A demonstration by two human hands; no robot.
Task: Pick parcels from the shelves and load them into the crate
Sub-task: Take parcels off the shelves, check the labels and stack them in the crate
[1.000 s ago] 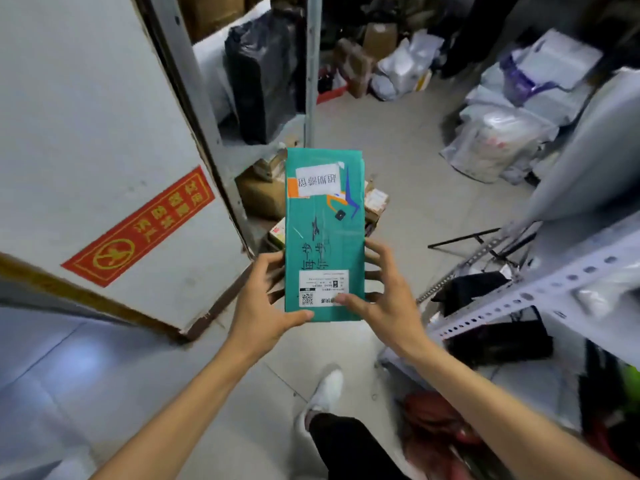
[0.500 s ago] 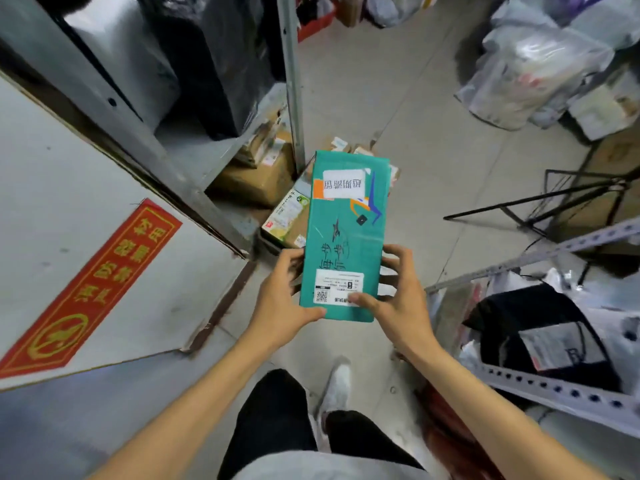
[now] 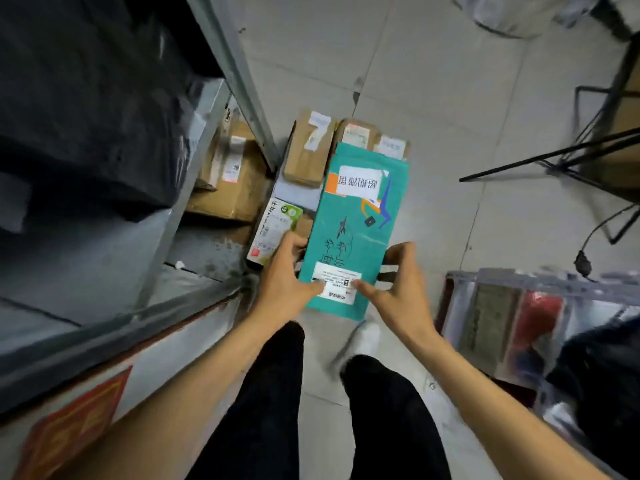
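A flat teal parcel (image 3: 356, 233) with white labels is held in front of me above the floor. My left hand (image 3: 282, 277) grips its lower left edge, thumb on the shipping label. My right hand (image 3: 398, 287) grips the lower right edge, thumb also on the label. Beneath the parcel's far end, several brown cardboard parcels (image 3: 308, 150) and a white-green box (image 3: 273, 230) lie packed together on the floor; whether they sit in a crate I cannot tell.
A metal shelf rack (image 3: 194, 174) stands at the left with black bagged goods (image 3: 86, 109) and brown boxes (image 3: 232, 178). A second rack (image 3: 540, 282) with parcels is at the right. A black metal stand (image 3: 568, 157) crosses the floor at the upper right. My legs and a white shoe (image 3: 363, 341) are below.
My view has tilted down and moved closer to the left rack. The teal parcel, still held in both hands, now hangs over the parcels on the floor.
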